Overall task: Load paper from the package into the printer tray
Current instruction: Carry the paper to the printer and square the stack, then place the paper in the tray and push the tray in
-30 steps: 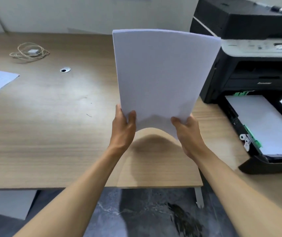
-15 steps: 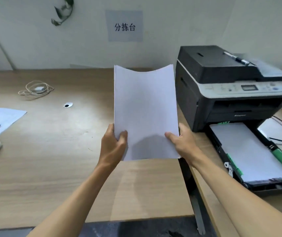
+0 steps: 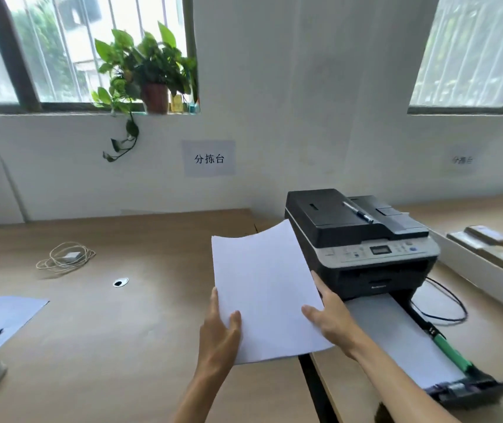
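I hold a stack of white paper (image 3: pixel 262 288) over the desk, tilted back and slightly bowed. My left hand (image 3: pixel 221 334) grips its lower left edge, thumb on top. My right hand (image 3: pixel 331 315) grips its right edge. To the right stands a black and grey printer (image 3: pixel 363 239) with a pen on its lid. Its paper tray (image 3: pixel 469 386) is pulled out toward me, and white sheets (image 3: pixel 396 340) lie in it. The stack is left of the tray, apart from it.
A wooden desk (image 3: pixel 122 346) carries a coiled white cable (image 3: pixel 65 257), a cable hole (image 3: pixel 120 282), and a sheet with a pen (image 3: pixel 3 315) at left. A black cord (image 3: pixel 445 303) loops right of the printer. A gap (image 3: pixel 314 389) separates two desks. Boxes (image 3: pixel 494 248) lie far right.
The view has swung upward, showing the wall and windows. The stack has tipped from upright to leaning back and has shifted right, nearer the printer. Both hands keep their hold.
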A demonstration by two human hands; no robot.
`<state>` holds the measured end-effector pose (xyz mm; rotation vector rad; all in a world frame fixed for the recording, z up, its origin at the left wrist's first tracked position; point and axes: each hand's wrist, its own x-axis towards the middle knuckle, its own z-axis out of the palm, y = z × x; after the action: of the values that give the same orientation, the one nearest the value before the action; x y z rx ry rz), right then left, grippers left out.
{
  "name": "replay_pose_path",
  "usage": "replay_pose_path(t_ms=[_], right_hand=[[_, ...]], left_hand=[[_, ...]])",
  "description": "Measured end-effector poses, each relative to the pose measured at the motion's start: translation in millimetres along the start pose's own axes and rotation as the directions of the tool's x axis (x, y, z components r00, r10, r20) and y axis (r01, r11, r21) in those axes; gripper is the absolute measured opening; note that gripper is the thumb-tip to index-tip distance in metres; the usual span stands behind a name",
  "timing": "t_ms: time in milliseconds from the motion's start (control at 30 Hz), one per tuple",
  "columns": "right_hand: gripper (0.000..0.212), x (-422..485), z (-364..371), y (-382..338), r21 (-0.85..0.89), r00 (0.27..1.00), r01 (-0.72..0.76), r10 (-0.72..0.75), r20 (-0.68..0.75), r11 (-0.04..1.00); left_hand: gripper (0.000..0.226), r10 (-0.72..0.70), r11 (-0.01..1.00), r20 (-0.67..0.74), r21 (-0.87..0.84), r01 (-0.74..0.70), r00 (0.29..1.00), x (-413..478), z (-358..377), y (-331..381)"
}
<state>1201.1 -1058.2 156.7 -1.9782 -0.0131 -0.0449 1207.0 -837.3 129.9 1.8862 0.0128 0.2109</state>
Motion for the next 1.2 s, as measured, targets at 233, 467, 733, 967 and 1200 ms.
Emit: replay_pose_path(t_ms=[233,467,733,967,1200], right_hand=[[0.063,-47.3,-73.4,23.0,0.003,0.996,-0.055,0.055,-0.065,0.998],[0.063,-69.8,-174.4,58.4,0.010,0.992,-0.107,0.108,-0.059,0.994],[0.061,-88.3,-253.1,121.6,0.004,0.986,-0.168,0.168,-0.014,0.986],[0.058,-90.1,-271.6,181.3,-0.008,0.953,-0.298,0.298,0.059,0.955],[0.057,-65.8,-281.0,227.4,-0.052,0.902,-0.414,0.417,0.114,0.909]], left_hand=[[0.051,0.068,0.998,0.117,-0.027,-0.065,0.991,-31.1,64.9,32.0],[0.049,0.069,0.993,0.166,-0.110,-0.051,0.984,-66.5,159.3,67.0],[0.041,-0.001,0.996,0.187,-0.093,0.019,0.982,-103.8,246.6,76.9],[0.033,-0.159,0.985,0.212,-0.030,0.169,0.964,-124.2,298.9,49.5],[0.036,-0.278,0.957,0.262,-0.009,0.291,0.924,-110.3,341.4,15.3]])
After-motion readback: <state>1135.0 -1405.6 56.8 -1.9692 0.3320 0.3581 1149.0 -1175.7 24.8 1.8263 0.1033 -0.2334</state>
